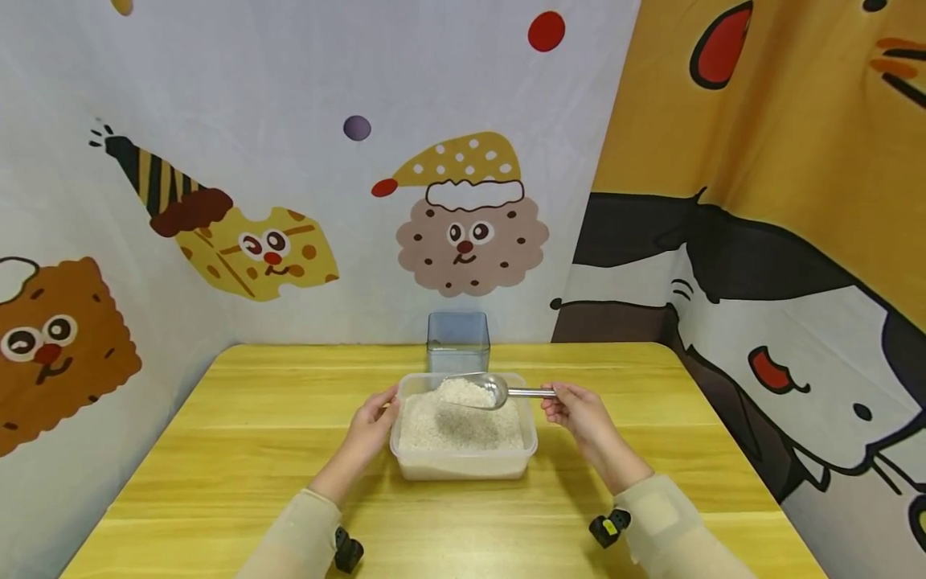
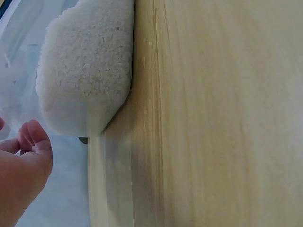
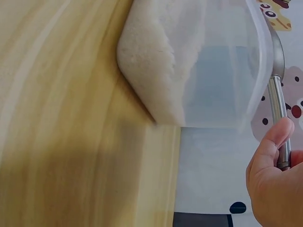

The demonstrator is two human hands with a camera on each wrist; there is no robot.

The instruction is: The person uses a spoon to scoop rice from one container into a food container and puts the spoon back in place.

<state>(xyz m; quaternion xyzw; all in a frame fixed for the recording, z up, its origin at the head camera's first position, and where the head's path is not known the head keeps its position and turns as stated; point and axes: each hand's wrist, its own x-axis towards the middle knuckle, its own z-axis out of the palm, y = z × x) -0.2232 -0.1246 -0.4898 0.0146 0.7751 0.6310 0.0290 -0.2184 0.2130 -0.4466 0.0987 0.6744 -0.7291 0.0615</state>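
A clear plastic tub point(image 1: 463, 462) sits on the wooden table point(image 1: 217, 450), a little nearer the person than the middle, and it is well filled with white rice point(image 1: 448, 430). Above the tub's far half hangs a metal scoop point(image 1: 481, 389), heaped with rice, its bowl just over the rice bed and its thin handle running out across the tub's right rim. The right hand point(image 1: 579, 410) holds the end of that handle, thumb and fingers curled round it; the right wrist view shows the thumb point(image 3: 272, 142) pressed along the steel. The left hand point(image 1: 372, 422) rests against the tub's left wall with fingers loosely bent against the plastic, steadying it; whether they actually grip the rim cannot be told.

Behind the tub, just beside its far edge, stands a smaller clear square box point(image 1: 458, 342), close to the table's back edge; nothing can be made out inside it. The table has open wood to the left, to the right and in front of the tub. Cartoon-printed cloth point(image 1: 463, 217) hangs close round the back and both sides of the table, closing it in. The square box is the only thing standing near the scoop.
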